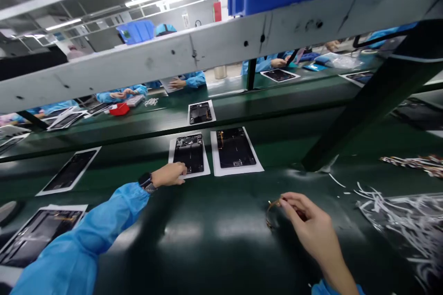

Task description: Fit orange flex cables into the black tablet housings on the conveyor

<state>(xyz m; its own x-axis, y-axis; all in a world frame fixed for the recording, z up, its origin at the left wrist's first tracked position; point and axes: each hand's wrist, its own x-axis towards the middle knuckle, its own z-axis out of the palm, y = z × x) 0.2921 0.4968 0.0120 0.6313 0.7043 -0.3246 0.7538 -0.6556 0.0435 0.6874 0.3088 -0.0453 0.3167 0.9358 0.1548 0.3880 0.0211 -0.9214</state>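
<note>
My left hand (170,174), with a dark watch on the wrist, is at the lower left corner of an open black tablet shell (194,154) on a white sheet. Its fingers and thumb are bent around that corner, partly covering it. To the right lies a second tablet shell (237,147) with an orange flex cable at its upper left, also on white paper. Above the bare green bench, my right hand (306,221) pinches a thin, curved flex cable (268,216) between thumb and fingers.
White strips (404,221) and a bundle of coloured wires (415,163) lie at the right. A dark green post (363,101) and a grey shelf beam (207,48) stand in front. More tablet shells (71,173) lie at left; co-workers' hands (178,84) are across the bench.
</note>
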